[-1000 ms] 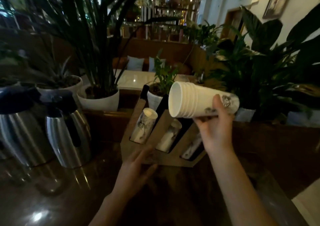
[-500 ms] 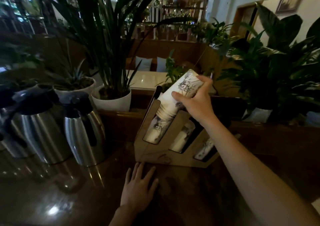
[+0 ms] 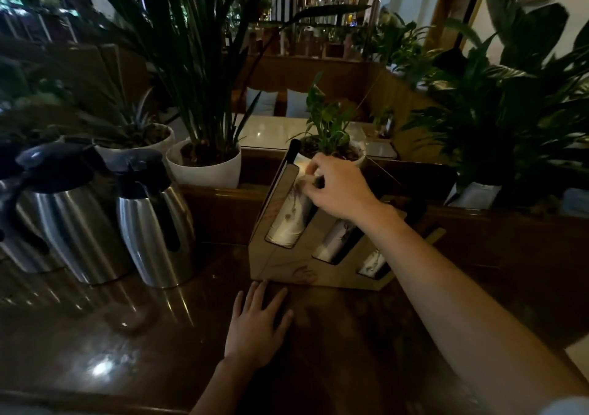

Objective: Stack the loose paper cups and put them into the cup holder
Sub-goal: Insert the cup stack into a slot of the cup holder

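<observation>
three cup holder (image 3: 287,274) slots hold cup stacks (image 3: 288,220); right hand (image 3: 338,188) atop leftmost

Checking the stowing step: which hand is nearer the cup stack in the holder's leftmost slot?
Right. The right hand is on top of the cup stack; the left hand lies flat on the table before the holder.

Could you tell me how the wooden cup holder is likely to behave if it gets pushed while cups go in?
The cup holder looks like thin board, so probably light. It might slide on the glossy tabletop. The left hand lies flat at its base, perhaps bracing it, while the right hand presses cups into the leftmost slot.
</observation>
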{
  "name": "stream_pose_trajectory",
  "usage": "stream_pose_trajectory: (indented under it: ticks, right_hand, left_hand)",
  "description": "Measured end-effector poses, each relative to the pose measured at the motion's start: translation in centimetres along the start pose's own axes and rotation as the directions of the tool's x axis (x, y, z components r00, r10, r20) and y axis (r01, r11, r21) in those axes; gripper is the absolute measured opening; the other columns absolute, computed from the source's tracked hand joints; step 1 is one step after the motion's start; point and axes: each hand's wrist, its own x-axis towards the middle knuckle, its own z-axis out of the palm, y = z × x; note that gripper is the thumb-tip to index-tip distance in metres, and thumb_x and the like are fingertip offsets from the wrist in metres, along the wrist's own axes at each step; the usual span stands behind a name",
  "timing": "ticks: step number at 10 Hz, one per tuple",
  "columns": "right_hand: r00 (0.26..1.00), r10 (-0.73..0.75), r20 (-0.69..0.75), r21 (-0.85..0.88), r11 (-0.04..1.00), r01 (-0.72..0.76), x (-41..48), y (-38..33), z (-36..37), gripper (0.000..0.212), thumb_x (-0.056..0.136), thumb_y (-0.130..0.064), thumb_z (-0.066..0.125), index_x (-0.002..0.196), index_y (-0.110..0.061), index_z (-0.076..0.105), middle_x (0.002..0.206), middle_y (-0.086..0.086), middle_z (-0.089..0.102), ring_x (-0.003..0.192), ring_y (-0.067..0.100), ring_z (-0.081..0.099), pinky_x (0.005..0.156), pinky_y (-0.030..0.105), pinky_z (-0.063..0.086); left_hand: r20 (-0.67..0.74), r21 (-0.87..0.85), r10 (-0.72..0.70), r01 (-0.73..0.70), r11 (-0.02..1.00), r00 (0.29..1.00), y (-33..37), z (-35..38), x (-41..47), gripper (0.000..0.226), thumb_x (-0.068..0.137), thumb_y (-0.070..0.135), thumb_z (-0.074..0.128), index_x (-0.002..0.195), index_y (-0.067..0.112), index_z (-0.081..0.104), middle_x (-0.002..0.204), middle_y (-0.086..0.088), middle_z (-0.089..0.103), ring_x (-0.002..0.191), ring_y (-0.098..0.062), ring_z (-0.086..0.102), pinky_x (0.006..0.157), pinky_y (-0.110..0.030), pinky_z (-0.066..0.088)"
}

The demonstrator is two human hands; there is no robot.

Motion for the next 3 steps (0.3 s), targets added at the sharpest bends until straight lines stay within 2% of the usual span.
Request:
stream_pose_trajectory:
  ticks: [1, 2, 3]
  right_hand:
    - [0.998, -0.037, 0.047, -0.086, 0.995, 0.041, -0.3, -0.8, -0.5, 0.036, 0.093, -0.041, 0.063, 0.116, -0.015, 0.062, 0.068, -0.02, 0.045, 0.059, -0.005, 0.041, 0.048, 0.023, 0.028]
    - [0.984, -0.019, 0.177, -0.138, 0.989, 0.044, -0.6, -0.9, -1.4, 0.028, 0.097, -0.047, 0.057, 0.082, -0.023, 0.055, 0.063, -0.009, 0.05, 0.055, 0.006, 0.046, 0.057, 0.032, 0.035]
    - [0.966, -0.02, 0.259, -0.196, 0.978, 0.073, -1.8, -1.6, -2.5, 0.034, 0.098, -0.053, 0.053, 0.092, -0.021, 0.064, 0.085, -0.001, 0.065, 0.078, 0.016, 0.059, 0.085, 0.044, 0.043]
  left_hand:
    - [0.004, -0.003, 0.007, -0.007, 1.0, 1.0, 0.0, -0.2, 0.2, 0.062, 0.099, 0.067, 0.018, 0.157, 0.046, 0.015, 0.171, -0.002, 0.006, 0.159, -0.023, -0.001, 0.126, -0.048, -0.004]
    - [-0.012, -0.009, 0.012, -0.013, 1.0, 1.0, -0.1, 0.0, -0.1, 0.062, 0.098, 0.067, 0.017, 0.157, 0.045, 0.016, 0.171, -0.004, 0.008, 0.159, -0.025, 0.001, 0.127, -0.049, -0.002]
    - [-0.031, -0.002, 0.026, -0.026, 1.0, 0.999, -0.1, 0.1, 0.1, 0.062, 0.099, 0.066, 0.017, 0.156, 0.045, 0.017, 0.17, -0.005, 0.012, 0.159, -0.026, 0.004, 0.127, -0.05, 0.001]
